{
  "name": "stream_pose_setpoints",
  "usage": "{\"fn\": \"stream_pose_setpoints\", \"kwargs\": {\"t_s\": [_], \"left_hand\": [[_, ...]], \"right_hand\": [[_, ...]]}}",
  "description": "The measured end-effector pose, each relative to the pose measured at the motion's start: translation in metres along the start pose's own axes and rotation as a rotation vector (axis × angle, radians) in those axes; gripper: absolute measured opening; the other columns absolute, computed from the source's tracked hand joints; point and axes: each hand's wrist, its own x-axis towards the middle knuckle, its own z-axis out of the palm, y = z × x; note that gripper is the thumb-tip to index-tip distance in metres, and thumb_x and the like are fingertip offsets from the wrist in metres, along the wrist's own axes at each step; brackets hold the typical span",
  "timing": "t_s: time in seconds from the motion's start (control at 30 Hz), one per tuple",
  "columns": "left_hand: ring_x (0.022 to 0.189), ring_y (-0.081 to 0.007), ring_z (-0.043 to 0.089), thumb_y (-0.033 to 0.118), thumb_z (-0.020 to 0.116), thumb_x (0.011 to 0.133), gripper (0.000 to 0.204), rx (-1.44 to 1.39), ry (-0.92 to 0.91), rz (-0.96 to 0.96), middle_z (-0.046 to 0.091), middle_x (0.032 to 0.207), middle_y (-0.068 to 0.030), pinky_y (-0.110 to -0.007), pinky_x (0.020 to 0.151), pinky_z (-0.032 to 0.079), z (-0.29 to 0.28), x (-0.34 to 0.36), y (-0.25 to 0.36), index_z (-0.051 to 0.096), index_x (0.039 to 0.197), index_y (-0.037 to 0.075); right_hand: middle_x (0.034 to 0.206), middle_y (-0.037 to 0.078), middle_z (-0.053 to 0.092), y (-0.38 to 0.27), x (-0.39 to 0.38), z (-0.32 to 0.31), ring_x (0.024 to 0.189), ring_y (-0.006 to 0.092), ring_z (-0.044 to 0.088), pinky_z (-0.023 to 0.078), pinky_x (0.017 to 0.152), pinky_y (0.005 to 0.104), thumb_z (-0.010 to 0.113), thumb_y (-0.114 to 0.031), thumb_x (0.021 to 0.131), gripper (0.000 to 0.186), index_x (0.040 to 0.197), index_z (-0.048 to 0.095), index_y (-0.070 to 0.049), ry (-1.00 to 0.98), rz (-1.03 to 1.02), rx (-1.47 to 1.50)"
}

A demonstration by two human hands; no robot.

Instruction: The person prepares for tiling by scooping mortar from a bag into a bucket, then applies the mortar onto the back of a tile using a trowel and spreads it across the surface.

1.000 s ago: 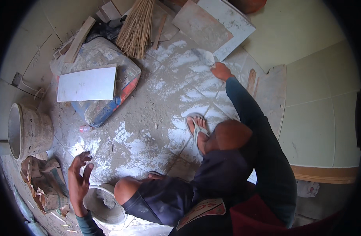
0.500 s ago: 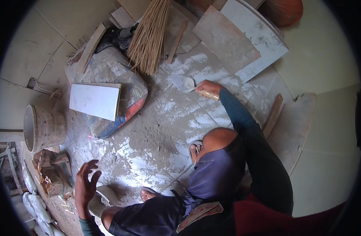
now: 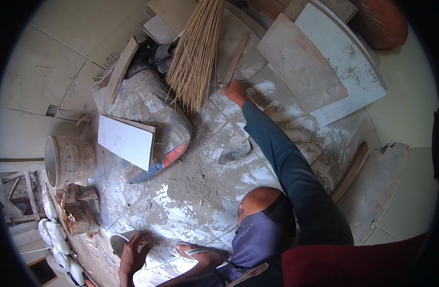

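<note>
My right hand (image 3: 235, 92) reaches far forward, its fingers closed at the near end of a thin wooden strip (image 3: 237, 56), beside the bristles of a stick broom (image 3: 195, 62). A pointed trowel (image 3: 235, 149) lies on the floor below my right forearm; the sleeve hides its handle. Low on the left, my left hand (image 3: 133, 256) hovers with loosely bent, parted fingers in front of a small pale bucket (image 3: 116, 243). Nothing shows in that hand, and I cannot tell whether it touches the bucket.
A white tile (image 3: 126, 142) rests on a dusty sack (image 3: 174, 126) at left. Beyond them stand a larger bucket (image 3: 76, 160) and a torn paper bag (image 3: 81, 208). Large boards (image 3: 300, 62) lean at the back right. Grey powder (image 3: 188, 191) covers the tiled floor.
My right hand has let go of the trowel, which now lies on the floor, and has moved forward to the wooden strip. My left hand has come down near the small bucket.
</note>
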Motion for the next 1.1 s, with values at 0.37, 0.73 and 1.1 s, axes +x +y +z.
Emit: {"fn": "stream_pose_setpoints", "kwargs": {"t_s": [0.37,0.73,1.1], "left_hand": [[0.081,-0.0125,0.052,-0.004,0.058,0.086,0.039,-0.211,0.102,-0.083,0.055,0.09,-0.003,-0.027,0.073,0.045,0.028,-0.071,-0.076,0.053,0.123,0.005],[0.088,-0.0303,0.064,0.012,0.063,0.084,0.034,0.022,-0.015,-0.042,0.065,0.093,-0.0168,-0.037,0.076,0.05,-0.016,0.025,-0.034,0.056,0.116,0.004],[0.074,-0.0214,0.059,0.013,0.057,0.087,0.037,0.083,-0.259,0.162,0.062,0.078,-0.0121,-0.035,0.07,0.047,-0.015,0.062,-0.067,0.051,0.123,0.003]], "right_hand": [[0.059,0.001,0.053,-0.006,-0.076,-0.053,0.045,0.0072,0.045,0.034,0.04,0.0248,0.069,-0.016,0.084,0.019,0.08,0.059,-0.001,-0.203,0.216,0.818],[0.059,0.013,0.05,0.139,-0.274,-0.23,0.055,0.0206,0.051,0.039,0.053,0.0379,0.074,-0.015,0.074,0.027,0.073,0.052,0.001,-0.267,0.14,-0.087],[0.062,0.015,0.057,0.201,-0.417,-0.316,0.053,0.0209,0.055,0.043,0.055,0.0417,0.073,-0.028,0.072,0.031,0.078,0.061,0.0,-0.047,0.319,-0.412]]}}
